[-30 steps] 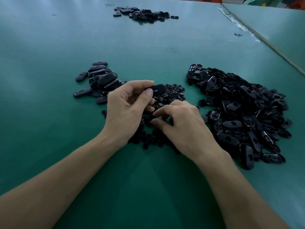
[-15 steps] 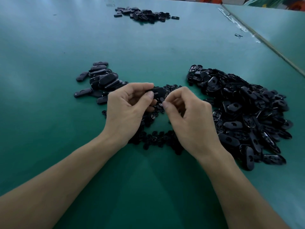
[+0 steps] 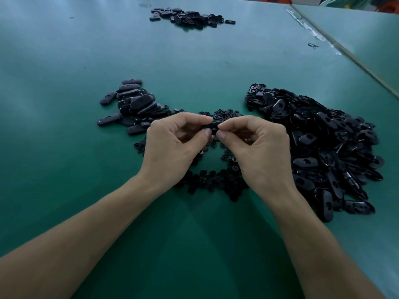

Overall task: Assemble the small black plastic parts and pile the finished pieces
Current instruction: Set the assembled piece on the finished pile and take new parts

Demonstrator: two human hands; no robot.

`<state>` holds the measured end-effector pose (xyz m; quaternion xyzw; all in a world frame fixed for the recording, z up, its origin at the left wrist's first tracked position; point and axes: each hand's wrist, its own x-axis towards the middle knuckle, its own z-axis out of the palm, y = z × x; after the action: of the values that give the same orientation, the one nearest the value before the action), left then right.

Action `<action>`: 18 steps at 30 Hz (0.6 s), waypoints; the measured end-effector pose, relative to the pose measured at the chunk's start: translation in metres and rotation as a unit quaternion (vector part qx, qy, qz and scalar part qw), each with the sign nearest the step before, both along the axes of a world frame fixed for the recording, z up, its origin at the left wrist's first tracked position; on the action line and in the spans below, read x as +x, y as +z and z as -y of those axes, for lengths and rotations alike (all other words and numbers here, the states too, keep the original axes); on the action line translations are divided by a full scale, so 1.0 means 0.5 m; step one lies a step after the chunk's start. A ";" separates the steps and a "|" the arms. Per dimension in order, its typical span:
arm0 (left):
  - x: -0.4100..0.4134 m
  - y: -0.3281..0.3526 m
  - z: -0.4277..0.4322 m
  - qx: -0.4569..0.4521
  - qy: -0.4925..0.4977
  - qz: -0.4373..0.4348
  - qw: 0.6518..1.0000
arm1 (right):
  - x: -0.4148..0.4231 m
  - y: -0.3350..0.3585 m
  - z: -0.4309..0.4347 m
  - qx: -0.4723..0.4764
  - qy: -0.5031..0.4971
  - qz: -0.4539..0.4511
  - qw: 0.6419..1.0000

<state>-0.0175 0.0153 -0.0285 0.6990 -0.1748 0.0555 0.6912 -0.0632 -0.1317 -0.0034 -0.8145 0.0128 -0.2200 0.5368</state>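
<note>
My left hand (image 3: pixel 172 145) pinches a small black oval plastic part (image 3: pixel 213 125) between thumb and forefinger, above the green table. My right hand (image 3: pixel 257 145) meets it from the right, its thumb and forefinger pinched at the part's right end; any small piece between those fingertips is hidden. Below and behind the hands lies a scatter of small black inserts (image 3: pixel 216 180). To the right sits a large heap of open oval shells (image 3: pixel 323 143). To the left is a pile of closed oval pieces (image 3: pixel 136 104).
A further pile of black parts (image 3: pixel 190 17) lies far back on the green table (image 3: pixel 64 61). A seam to a neighbouring table (image 3: pixel 345 52) runs diagonally at the right, with a small loose clip (image 3: pixel 313 45) near it.
My right hand rose from the small inserts on the table and moved up and left to meet the part in my left hand. The left hand stayed nearly still.
</note>
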 end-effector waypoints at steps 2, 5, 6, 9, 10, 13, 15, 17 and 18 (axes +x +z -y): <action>0.000 0.001 0.000 0.010 -0.004 0.005 1.000 | -0.001 0.000 -0.001 -0.008 -0.001 -0.006 1.000; 0.000 0.001 -0.001 0.025 -0.010 0.010 1.000 | -0.001 0.000 -0.003 -0.039 -0.011 -0.010 0.999; 0.000 0.000 -0.001 0.027 -0.011 0.008 1.000 | -0.002 0.000 -0.004 -0.045 -0.013 -0.009 0.999; -0.001 0.000 0.001 0.030 -0.012 0.007 0.999 | -0.002 -0.002 -0.007 -0.046 -0.013 -0.010 0.999; -0.001 0.001 0.001 0.028 -0.013 0.007 0.999 | -0.002 -0.002 -0.008 -0.045 -0.012 -0.013 0.999; -0.002 0.005 0.001 0.027 -0.014 0.012 0.999 | -0.003 0.000 -0.006 -0.041 -0.013 -0.020 0.999; -0.003 0.007 0.001 0.028 -0.014 0.017 0.999 | -0.003 0.001 -0.005 -0.045 -0.006 -0.024 0.999; -0.004 0.008 0.001 0.028 -0.017 0.019 0.999 | -0.004 0.002 -0.005 -0.049 0.000 -0.026 0.998; -0.004 0.008 0.000 0.028 -0.019 0.019 0.999 | -0.004 0.002 -0.004 -0.050 -0.001 -0.025 0.998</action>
<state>-0.0195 0.0151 -0.0246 0.7137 -0.2029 0.0508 0.6685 -0.0651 -0.1295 -0.0025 -0.8456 0.0160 -0.2008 0.4945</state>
